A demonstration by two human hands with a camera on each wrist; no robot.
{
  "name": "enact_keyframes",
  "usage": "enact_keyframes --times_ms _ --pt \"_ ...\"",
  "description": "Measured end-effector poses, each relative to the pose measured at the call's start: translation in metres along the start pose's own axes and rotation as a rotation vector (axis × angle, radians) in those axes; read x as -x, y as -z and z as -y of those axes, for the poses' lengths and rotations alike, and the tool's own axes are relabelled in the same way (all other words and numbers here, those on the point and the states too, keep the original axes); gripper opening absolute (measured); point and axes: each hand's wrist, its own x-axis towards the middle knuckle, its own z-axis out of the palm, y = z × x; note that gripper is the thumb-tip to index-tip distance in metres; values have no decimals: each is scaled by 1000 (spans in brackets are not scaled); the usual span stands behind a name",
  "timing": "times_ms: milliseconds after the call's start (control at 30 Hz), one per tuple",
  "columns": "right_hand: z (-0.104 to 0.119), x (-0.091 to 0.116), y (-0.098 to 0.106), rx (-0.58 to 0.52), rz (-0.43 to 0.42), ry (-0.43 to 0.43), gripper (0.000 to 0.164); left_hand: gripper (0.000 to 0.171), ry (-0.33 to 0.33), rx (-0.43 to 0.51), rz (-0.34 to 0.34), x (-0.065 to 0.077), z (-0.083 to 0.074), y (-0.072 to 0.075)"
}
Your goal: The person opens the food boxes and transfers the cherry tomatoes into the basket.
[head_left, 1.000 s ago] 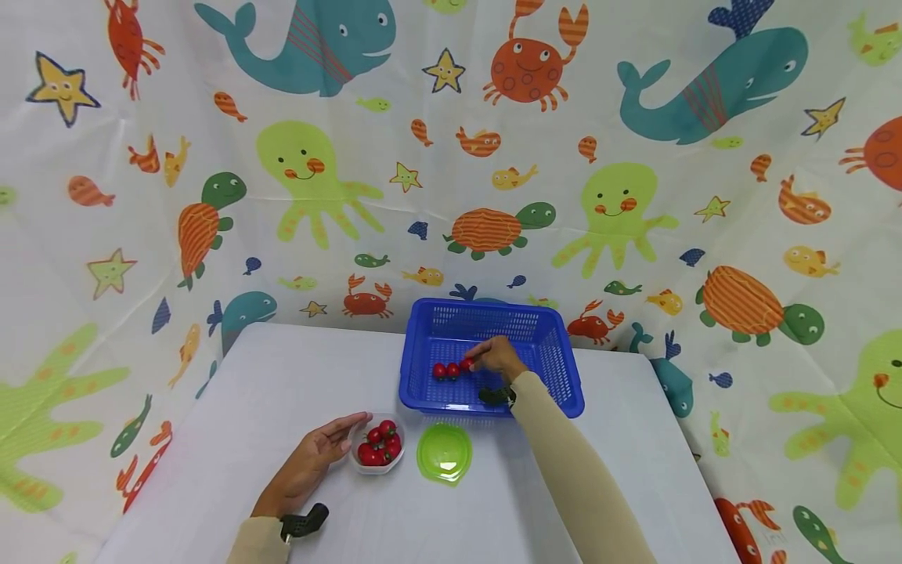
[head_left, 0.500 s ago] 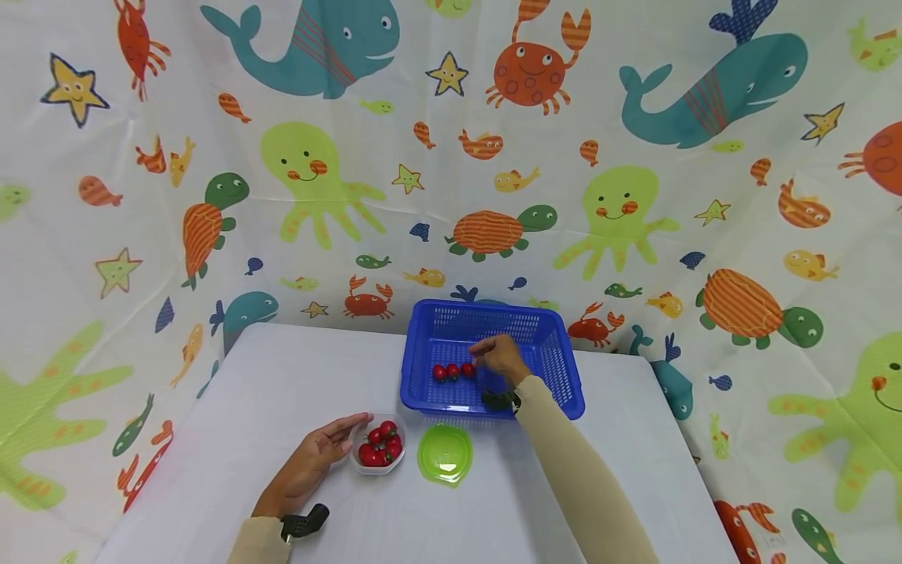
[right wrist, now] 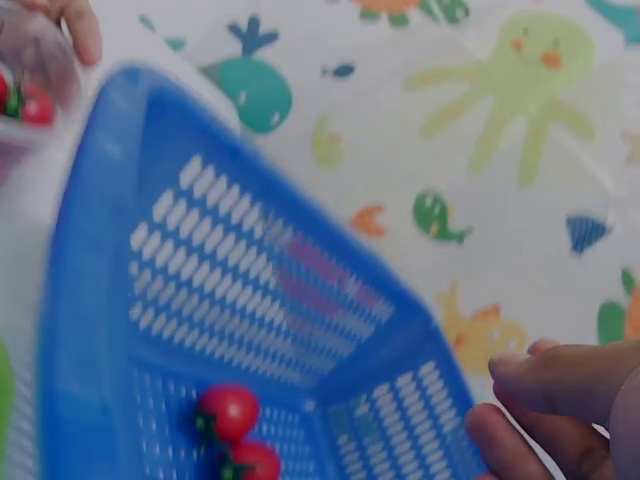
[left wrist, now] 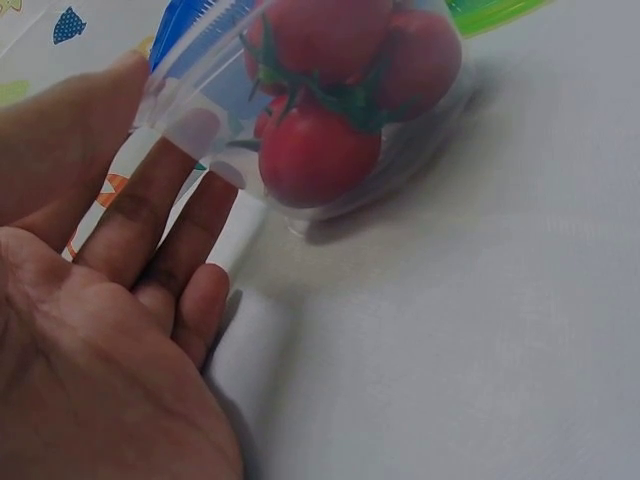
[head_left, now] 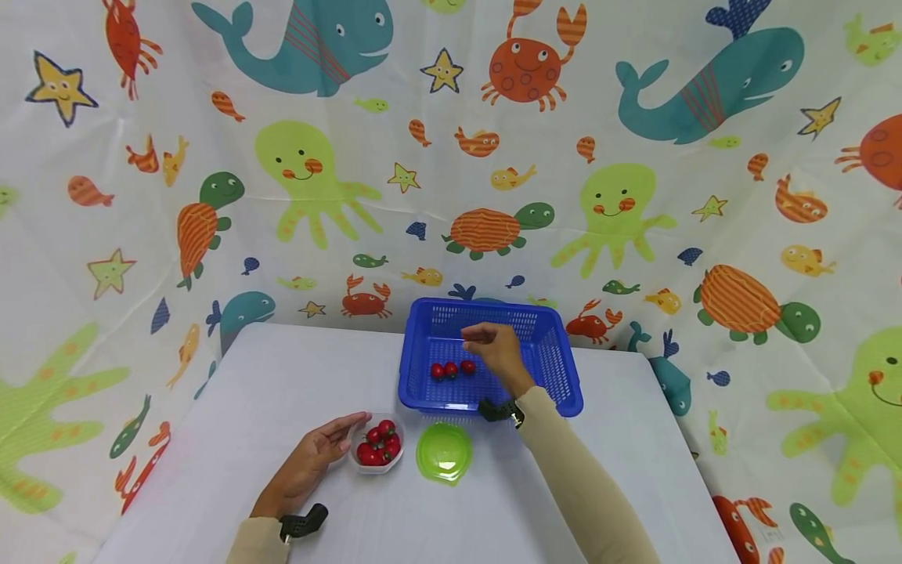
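R hand (head_left: 496, 348) is holding nothing: fingers are bending loosely toward the thumb, no fruit showing btwn them, and it's hovering over the rectangular blue perforated plastic basket (head_left: 437, 406), prob. coming in from above b/c the high walls are blocking a side reach. Under & just beside it, 3 small round red tomatoes w/ green stems (head_left: 451, 369) are lying on the basket floor in a rough row, two sitting close together, the third a bit apart on the R-hand side. L hand (head_left: 317, 450) isn't clenching; fairly straight fingers & thumb are resting against the side of the small clear plastic tub (head_left: 375, 470), prob. steadying it so it isn't sliding or tipping. That tub is standing upright, holding several more red tomatoes (head_left: 384, 454), stems showing. The translucent bright-green plastic lid (head_left: 444, 453) is lying off the tub, btwn it & the basket's near edge, so the tub's mouth is staying uncovered. Everything's sitting on the white cloth-covered table (head_left: 296, 368), basket farther from the person, tub & lid nearer; behind, a white sea-creature-print curtain (head_left: 528, 157) is hanging, likely as a backdrop.
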Motion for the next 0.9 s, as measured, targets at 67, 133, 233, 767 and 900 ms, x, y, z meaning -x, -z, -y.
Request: enact_keyframes --times_ms 67,133,233,767,900 --pt "6 7 -1 -16 2 18 25 56 5 2 -4 0 0 -1" --pt "13 16 -3 -28 8 35 25 57 6 -2 -8 0 0 -1" --pt "22 29 -4 -35 28 73 26 57 4 -9 -10 0 -1 -2" --pt "28 93 -27 -59 64 221 28 56 40 -32 -45 1 -1 -2" --pt "24 108 -38 -84 41 218 29 56 26 -28 -32 1 -1 -3"
